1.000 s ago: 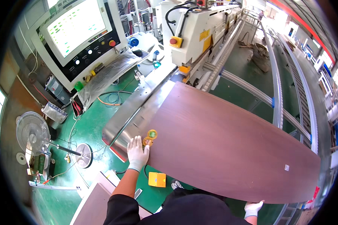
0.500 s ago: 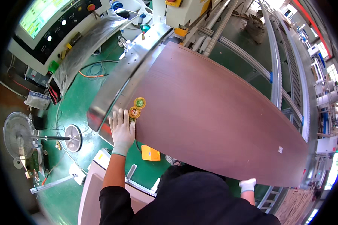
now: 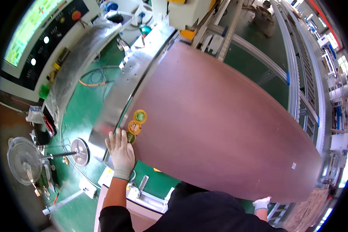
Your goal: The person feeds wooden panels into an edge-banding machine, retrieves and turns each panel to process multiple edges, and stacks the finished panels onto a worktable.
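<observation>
A large brown panel [image 3: 220,120] with a curved far edge lies in front of me, its left edge along the metal machine bed [image 3: 118,96]. My left hand [image 3: 121,152], in a pale glove, rests at the panel's near left corner with fingers stretched out, partly over the metal. Beside its fingertips are a green-centred round sticker [image 3: 140,116], an orange-rimmed one [image 3: 134,127] and a darker green one [image 3: 131,137]. At the near right edge, my gloved right hand [image 3: 261,203] is closed on the panel's rim; its fingers are partly hidden.
A control console [image 3: 38,46] with a lit screen stands at upper left. Below it are a floor fan [image 3: 25,160] and a coiled cable [image 3: 94,75]. Metal conveyor rails [image 3: 292,58] run beyond the panel. Another panel [image 3: 139,216] stands low near my left arm.
The view has shifted. The panel's left edge sits closer to the groove in the metal bed, and my left hand is lower in view. The lowest sticker shows more; the orange box is mostly covered.
</observation>
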Motion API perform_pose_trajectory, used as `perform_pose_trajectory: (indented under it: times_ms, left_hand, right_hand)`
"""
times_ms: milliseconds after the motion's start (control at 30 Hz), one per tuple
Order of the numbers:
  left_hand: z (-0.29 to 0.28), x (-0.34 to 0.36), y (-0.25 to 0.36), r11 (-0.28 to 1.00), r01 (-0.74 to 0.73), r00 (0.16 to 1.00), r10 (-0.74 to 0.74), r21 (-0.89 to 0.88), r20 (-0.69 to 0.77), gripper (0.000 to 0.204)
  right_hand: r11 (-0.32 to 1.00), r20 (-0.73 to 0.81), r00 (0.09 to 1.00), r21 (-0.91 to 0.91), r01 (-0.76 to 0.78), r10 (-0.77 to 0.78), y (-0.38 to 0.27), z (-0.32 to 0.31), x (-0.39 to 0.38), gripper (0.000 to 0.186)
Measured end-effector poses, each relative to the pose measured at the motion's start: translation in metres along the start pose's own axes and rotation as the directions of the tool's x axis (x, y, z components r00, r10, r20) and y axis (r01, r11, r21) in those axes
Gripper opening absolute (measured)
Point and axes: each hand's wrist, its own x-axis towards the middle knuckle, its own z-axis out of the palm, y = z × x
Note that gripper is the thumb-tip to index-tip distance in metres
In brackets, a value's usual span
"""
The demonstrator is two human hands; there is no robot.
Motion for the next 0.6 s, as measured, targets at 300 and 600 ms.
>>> perform_pose_trajectory:
  times_ms: [300, 600]
  left_hand:
    - [0.004, 0.004, -0.017, 0.992, 0.127, 0.992, -0.127, 0.011, 0.021, 0.054]
    - [-0.002, 0.018, -0.001, 0.989, 0.140, 0.990, -0.141, 0.046, 0.025, 0.056]
  right_hand:
    - [0.991, -0.176, 0.984, -0.129, -0.026, 0.003, 0.004, 0.026, -0.010, 0.072]
    - [0.988, -0.227, 0.974, -0.151, -0.025, -0.010, -0.011, 0.044, -0.003, 0.068]
